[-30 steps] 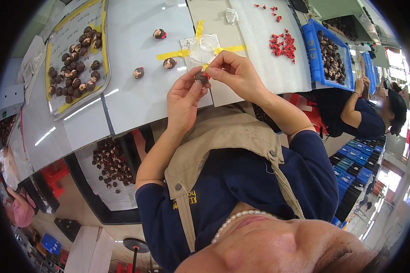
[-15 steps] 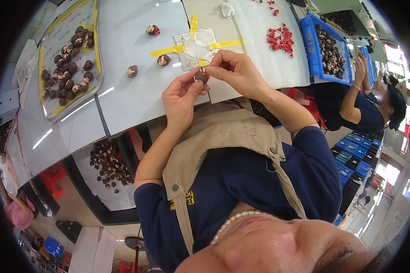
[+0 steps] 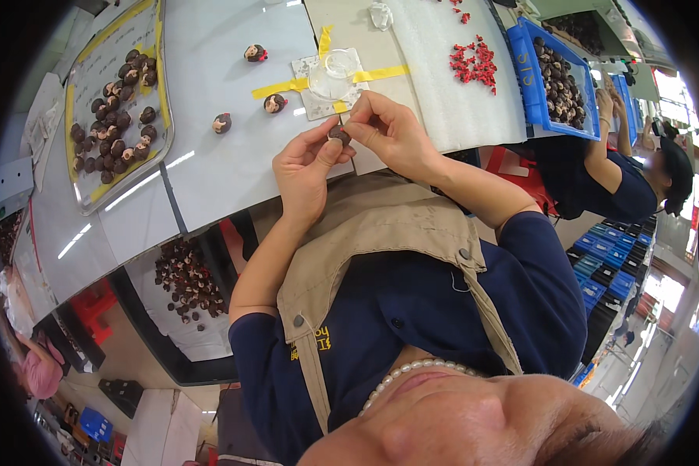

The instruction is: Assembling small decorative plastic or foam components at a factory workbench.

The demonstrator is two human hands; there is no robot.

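My left hand is closed around a small doll head with dark brown hair, gripping it between thumb and fingers just in front of the clear round dish. My right hand pinches at the right side of that head, thumb and forefinger together. Whatever those fingertips hold is too small and covered to make out. Three more doll heads rest on the table to the left: a far one and a middle one, each with a red piece at its side, and a nearer one.
The clear dish stands on a tile held with yellow tape. Small red pieces lie on white foam. A metal-rimmed tray of heads is at left, a blue crate of heads at right. A co-worker sits beyond.
Both hands and the doll head shift slightly left in the picture, and the head appears turned, its face and red part now less visible. The grip of both hands stays the same.
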